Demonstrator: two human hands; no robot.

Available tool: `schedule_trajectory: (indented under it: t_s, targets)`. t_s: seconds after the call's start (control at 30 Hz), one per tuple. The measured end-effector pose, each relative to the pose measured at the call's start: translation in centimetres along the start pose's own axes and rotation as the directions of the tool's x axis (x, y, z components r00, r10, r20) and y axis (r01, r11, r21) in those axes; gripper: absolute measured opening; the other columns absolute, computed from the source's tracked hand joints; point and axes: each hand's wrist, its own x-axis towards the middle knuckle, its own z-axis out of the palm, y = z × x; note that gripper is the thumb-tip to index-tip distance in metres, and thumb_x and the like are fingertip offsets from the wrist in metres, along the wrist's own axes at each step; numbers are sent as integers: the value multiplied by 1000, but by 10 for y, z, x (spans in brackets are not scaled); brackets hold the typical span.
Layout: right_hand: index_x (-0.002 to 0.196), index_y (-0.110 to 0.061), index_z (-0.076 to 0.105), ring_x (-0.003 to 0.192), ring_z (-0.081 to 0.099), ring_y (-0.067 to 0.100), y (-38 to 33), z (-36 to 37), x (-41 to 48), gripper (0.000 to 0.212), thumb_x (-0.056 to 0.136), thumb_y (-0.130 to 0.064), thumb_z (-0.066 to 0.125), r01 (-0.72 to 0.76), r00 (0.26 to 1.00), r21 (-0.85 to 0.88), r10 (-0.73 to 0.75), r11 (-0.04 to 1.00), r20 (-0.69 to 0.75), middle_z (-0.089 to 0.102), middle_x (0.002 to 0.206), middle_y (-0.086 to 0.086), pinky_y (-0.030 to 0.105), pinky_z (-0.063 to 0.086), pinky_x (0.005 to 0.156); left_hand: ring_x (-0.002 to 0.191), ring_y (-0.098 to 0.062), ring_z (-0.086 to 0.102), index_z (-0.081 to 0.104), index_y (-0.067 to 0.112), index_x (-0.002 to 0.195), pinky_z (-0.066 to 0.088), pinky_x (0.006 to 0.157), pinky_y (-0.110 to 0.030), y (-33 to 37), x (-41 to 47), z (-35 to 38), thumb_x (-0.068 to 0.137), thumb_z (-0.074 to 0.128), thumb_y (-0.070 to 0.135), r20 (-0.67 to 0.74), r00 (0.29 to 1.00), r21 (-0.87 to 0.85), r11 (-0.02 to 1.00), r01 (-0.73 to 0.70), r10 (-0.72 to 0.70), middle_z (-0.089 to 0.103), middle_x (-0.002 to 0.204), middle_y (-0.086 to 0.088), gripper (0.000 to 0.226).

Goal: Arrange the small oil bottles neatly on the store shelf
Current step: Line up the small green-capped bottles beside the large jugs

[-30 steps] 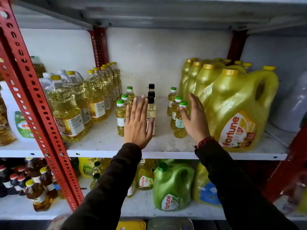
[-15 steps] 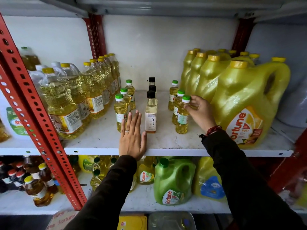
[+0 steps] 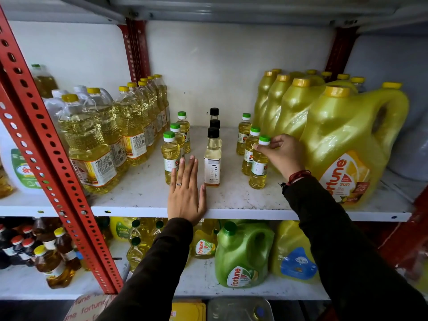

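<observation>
Three rows of small oil bottles stand upright on the white shelf point(image 3: 231, 206). The left row point(image 3: 171, 156) has green caps, the middle row point(image 3: 212, 163) has black caps, and the right row has green caps too. My right hand point(image 3: 281, 156) pinches the cap and neck of the front right bottle point(image 3: 258, 170). My left hand point(image 3: 186, 195) lies flat, fingers together, on the shelf's front edge, its fingertips just in front of the front left bottle and beside the front black-capped bottle. It holds nothing.
Larger yellow-capped oil bottles point(image 3: 97, 144) fill the shelf's left side. Big yellow jugs point(image 3: 347, 144) crowd the right side, close behind my right hand. A red perforated upright point(image 3: 46, 158) crosses the left. Green and yellow jugs point(image 3: 243, 253) sit on the lower shelf.
My left hand has slid down and back from the middle bottles to the shelf's front edge. My right hand has closed from an open palm onto the front right bottle's cap.
</observation>
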Motion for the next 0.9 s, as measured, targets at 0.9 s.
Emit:
schedule_trajectory:
  t_s: [0.9]
  targets:
    - [108,-13,68,95,63,12,5,1,-8,58,65,-46,89,-5,991,76,-5,997,134,69,106,-4,14,40,65,160,-26,8,24,5,162,-4,130,-39,1,1,-3,103,30,42,0,1000,-17,1000,-9,9,20,171,-12,70]
